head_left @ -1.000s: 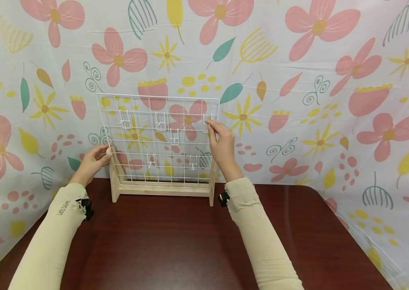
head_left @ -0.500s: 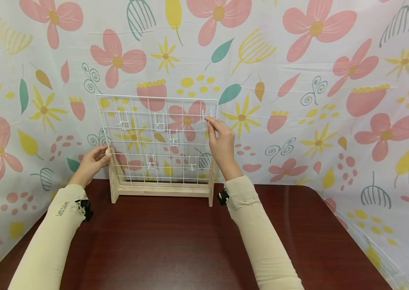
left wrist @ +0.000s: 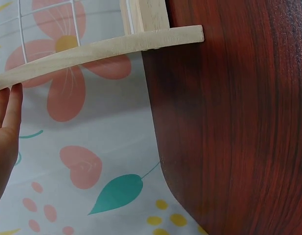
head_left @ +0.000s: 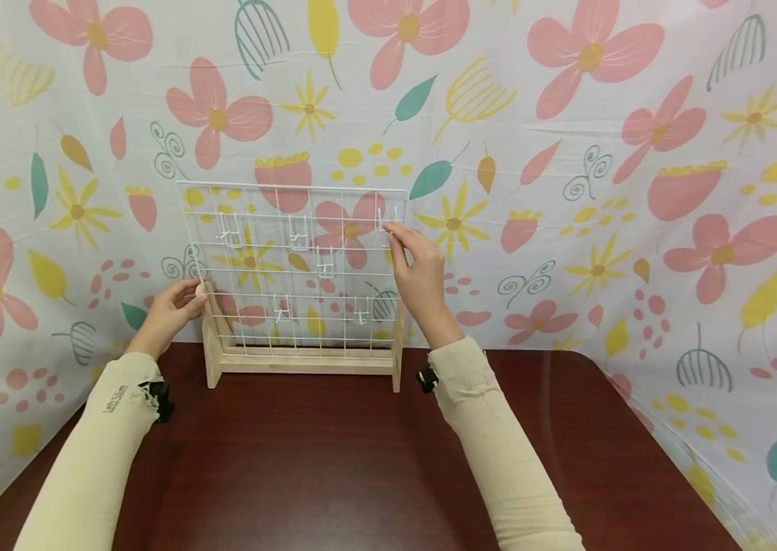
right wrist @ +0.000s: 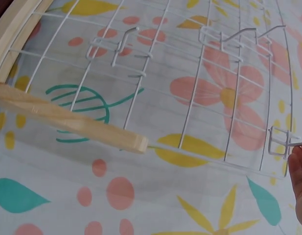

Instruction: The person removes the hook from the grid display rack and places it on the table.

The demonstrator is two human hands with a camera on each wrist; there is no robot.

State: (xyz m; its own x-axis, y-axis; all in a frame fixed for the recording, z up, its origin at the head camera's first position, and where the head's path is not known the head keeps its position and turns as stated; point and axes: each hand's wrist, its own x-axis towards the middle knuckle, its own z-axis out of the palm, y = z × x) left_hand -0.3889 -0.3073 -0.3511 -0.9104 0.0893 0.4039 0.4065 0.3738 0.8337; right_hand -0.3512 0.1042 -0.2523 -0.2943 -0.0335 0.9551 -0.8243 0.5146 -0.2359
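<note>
Your right hand [head_left: 421,268] pinches the white wire hook [right wrist: 287,143] by its prong, at the upper right of the wire grid [head_left: 292,186]. Expect it light, stiff, slightly slick; that prong suits gripping. Your left hand [head_left: 166,314] rests straightish fingers against the wooden stand [head_left: 308,363].

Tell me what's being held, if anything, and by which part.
Right hand pinches a white wire hook by its projecting prong. Left hand touches the left wooden upright near its top; grip unclear.

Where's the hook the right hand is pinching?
The hook is at the right edge of the right wrist view, pinched by the right hand; in the head view, that's near the upper right corner of the wire grid.
</note>
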